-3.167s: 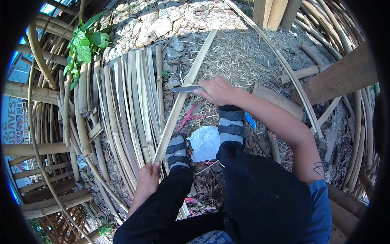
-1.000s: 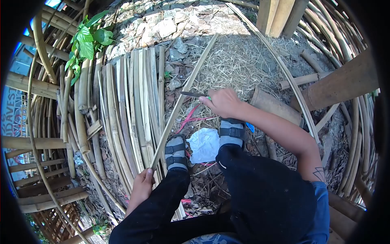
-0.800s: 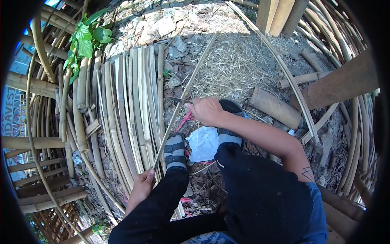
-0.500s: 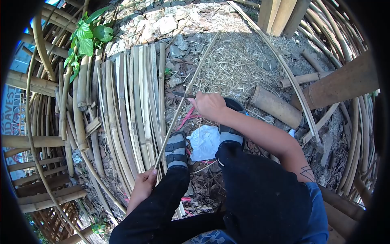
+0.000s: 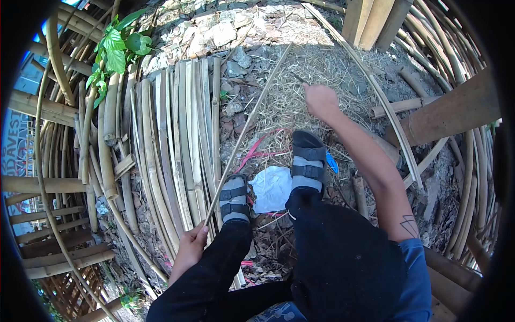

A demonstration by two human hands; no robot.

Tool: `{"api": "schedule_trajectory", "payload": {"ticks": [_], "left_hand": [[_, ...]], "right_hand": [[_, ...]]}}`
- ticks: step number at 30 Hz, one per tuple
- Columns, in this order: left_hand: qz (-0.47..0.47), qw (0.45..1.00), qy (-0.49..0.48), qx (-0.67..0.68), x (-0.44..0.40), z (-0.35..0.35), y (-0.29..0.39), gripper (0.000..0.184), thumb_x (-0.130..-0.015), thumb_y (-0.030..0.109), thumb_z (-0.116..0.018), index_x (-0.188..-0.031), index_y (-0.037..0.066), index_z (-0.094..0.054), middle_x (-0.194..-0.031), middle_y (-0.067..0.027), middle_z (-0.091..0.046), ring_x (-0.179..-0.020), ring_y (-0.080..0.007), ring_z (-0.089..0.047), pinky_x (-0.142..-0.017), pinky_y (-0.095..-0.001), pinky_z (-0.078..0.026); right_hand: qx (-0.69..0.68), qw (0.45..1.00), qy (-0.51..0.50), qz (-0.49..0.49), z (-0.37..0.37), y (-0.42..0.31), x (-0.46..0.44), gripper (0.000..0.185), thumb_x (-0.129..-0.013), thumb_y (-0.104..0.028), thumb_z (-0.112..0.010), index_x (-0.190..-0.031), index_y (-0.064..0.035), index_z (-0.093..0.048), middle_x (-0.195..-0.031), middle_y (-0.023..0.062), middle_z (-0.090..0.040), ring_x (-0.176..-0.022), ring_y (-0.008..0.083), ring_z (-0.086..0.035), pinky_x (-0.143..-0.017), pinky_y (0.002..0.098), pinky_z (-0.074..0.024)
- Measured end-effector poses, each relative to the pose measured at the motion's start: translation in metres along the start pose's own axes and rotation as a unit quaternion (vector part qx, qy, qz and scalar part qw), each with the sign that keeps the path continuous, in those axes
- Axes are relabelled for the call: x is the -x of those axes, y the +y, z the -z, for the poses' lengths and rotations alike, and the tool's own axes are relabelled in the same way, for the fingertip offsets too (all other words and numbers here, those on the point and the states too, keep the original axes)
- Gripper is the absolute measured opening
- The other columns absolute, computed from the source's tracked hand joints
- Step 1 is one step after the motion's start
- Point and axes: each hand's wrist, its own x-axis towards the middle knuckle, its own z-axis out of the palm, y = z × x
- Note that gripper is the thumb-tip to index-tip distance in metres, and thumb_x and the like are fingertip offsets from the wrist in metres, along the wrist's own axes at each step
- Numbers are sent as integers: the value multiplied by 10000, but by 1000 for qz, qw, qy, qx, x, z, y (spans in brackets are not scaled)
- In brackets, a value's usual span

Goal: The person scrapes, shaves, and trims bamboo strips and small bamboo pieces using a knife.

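My left hand (image 5: 192, 244) is closed around the near end of a long, thin bamboo strip (image 5: 246, 127), close beside my left shin. The strip slants up and away past my left sandal (image 5: 234, 199), its far end over the shavings. Out to the right of the strip, my right hand (image 5: 322, 102) grips a knife (image 5: 299, 78). Only a short length of dark blade shows, pointing up and left, apart from the strip; the handle is hidden in my fist.
Split bamboo slats (image 5: 179, 145) lie side by side on the left. Pale shavings (image 5: 306, 64) cover the ground ahead. A crumpled white sheet (image 5: 271, 189) and pink ribbon (image 5: 252, 154) lie by my feet. At right are a long slat (image 5: 375, 88) and a thick bamboo post (image 5: 450, 110).
My right hand with the knife has moved up and right, away from the strip, uncovering my right sandal and a blue scrap. My left hand and the strip have hardly moved.
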Motion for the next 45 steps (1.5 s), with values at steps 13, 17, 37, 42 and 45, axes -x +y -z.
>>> {"api": "schedule_trajectory", "payload": {"ticks": [13, 17, 37, 42, 45], "left_hand": [[6, 1000, 0, 4, -10, 10, -9, 390, -1063, 311, -507, -843, 16, -636, -643, -13, -575, -568, -87, -493, -553, -268, -402], [-10, 997, -32, -67, -38, 6, -45, 387, -1047, 327, -528, -957, -17, -681, -700, -58, -655, -657, -141, -605, -635, -324, -479], [-261, 907, 37, 328, -46, -49, 136, 262, -1068, 247, -519, -890, 56, -545, -704, 10, -551, -577, -35, -461, -518, -188, -357], [-354, 907, 7, 226, -49, -45, 127, 265, -1085, 227, -470, -900, 50, -539, -688, 21, -488, -572, -37, -381, -503, -217, -298], [-311, 906, -42, 283, -41, -49, 127, 278, -1087, 232, -463, -892, 49, -536, -698, 22, -484, -584, -37, -375, -510, -217, -294]], "right_hand": [[-204, 953, 193, 112, 86, -24, 60, 429, -929, -405, -691, -803, -8, -591, -668, 184, -586, -604, 371, -602, -572, 463, -460], [-220, 937, 221, 158, 101, -47, 76, 430, -869, -395, -755, -772, -20, -568, -652, 158, -590, -579, 352, -603, -548, 446, -480], [-356, 900, -41, 248, 114, -138, 135, 457, -898, -467, -685, -935, -20, -599, -696, 141, -640, -621, 360, -648, -543, 451, -472], [-269, 910, -21, 314, 125, -130, 131, 429, -938, -443, -640, -854, -30, -562, -621, 136, -623, -535, 354, -626, -486, 445, -464], [-210, 909, -47, 356, 134, -123, 126, 436, -948, -444, -627, -823, -33, -550, -604, 153, -617, -505, 358, -612, -466, 454, -462]]}}
